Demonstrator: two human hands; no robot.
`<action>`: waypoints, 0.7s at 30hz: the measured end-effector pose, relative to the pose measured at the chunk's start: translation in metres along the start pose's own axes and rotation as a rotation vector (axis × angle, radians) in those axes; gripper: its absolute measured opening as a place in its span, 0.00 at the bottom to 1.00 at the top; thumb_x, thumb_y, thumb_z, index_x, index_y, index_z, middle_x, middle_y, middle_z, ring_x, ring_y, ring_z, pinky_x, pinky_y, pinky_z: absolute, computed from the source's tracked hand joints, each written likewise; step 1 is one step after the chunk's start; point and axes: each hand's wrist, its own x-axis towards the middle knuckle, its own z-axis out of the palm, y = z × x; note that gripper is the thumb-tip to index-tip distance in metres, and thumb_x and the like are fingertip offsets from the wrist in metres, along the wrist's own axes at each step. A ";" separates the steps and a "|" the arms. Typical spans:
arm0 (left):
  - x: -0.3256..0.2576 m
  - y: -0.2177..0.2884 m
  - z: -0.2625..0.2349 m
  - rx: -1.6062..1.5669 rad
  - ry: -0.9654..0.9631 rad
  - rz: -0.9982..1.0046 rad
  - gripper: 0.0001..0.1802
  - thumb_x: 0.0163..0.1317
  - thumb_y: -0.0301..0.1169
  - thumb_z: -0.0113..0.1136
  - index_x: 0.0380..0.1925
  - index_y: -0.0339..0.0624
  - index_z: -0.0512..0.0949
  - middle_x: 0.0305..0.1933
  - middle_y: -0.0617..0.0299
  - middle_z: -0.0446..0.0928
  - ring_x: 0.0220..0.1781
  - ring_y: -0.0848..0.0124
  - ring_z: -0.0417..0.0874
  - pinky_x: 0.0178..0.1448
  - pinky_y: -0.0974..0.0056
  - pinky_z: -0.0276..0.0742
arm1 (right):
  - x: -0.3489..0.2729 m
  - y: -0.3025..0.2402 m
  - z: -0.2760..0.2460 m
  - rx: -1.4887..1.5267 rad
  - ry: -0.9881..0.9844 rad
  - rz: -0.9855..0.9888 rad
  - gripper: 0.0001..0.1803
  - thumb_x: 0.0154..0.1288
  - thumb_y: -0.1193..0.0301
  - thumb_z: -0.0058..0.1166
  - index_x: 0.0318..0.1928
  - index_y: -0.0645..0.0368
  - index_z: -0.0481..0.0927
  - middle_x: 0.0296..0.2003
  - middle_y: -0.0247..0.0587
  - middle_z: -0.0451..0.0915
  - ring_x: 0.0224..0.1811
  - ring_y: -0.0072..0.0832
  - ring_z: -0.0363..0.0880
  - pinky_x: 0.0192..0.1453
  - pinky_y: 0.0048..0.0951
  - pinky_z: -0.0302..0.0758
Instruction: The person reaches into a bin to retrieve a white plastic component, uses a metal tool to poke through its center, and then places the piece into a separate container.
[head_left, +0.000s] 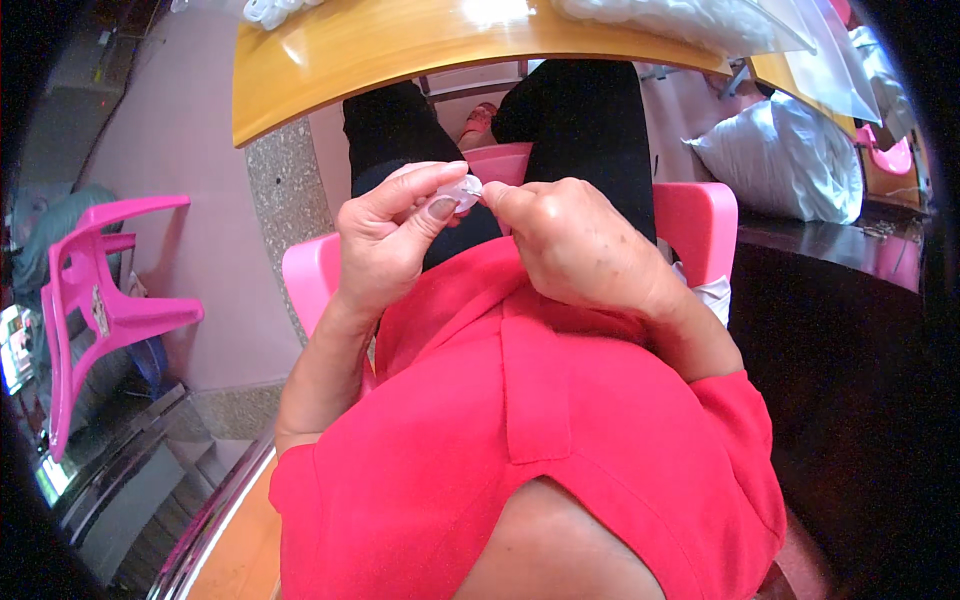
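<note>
Above my lap, my left hand [395, 225] pinches a small, translucent white plastic piece [462, 190] between thumb and fingertips. The piece looks rounded; its finer shape is too small to tell. My right hand [580, 235] is closed beside it, with the thumb and curled index finger right up against the piece's right side. A thin dark or metallic sliver shows between the right fingertips and the piece. Whatever else the right fingers grip is hidden by the hand itself.
A yellow wooden table [400, 60] spans the far side, with white pieces [270, 12] and a clear plastic bag [690, 25] on it. Pink chair arms [697, 225] flank me. Another pink chair [120, 305] is at left, and a full white sack [785, 160] at right.
</note>
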 end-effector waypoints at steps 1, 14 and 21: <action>0.000 0.000 0.001 0.000 -0.003 -0.001 0.13 0.62 0.20 0.57 0.47 0.32 0.78 0.44 0.57 0.78 0.40 0.73 0.80 0.44 0.72 0.77 | 0.001 0.001 -0.005 0.003 -0.080 0.007 0.11 0.53 0.81 0.47 0.39 0.67 0.74 0.25 0.57 0.78 0.29 0.51 0.79 0.32 0.46 0.75; 0.011 -0.010 -0.003 -0.499 0.078 -0.388 0.14 0.64 0.23 0.53 0.50 0.29 0.74 0.43 0.49 0.79 0.40 0.63 0.83 0.43 0.64 0.82 | 0.005 -0.002 0.003 -0.304 -0.109 0.035 0.13 0.53 0.77 0.49 0.41 0.68 0.72 0.28 0.53 0.79 0.29 0.46 0.81 0.31 0.39 0.78; 0.010 -0.011 0.000 -0.489 0.085 -0.392 0.14 0.65 0.23 0.53 0.50 0.29 0.74 0.44 0.48 0.79 0.40 0.63 0.83 0.43 0.63 0.82 | 0.001 -0.007 0.007 -0.444 -0.081 0.041 0.12 0.56 0.74 0.49 0.40 0.67 0.73 0.26 0.51 0.79 0.26 0.40 0.82 0.28 0.34 0.78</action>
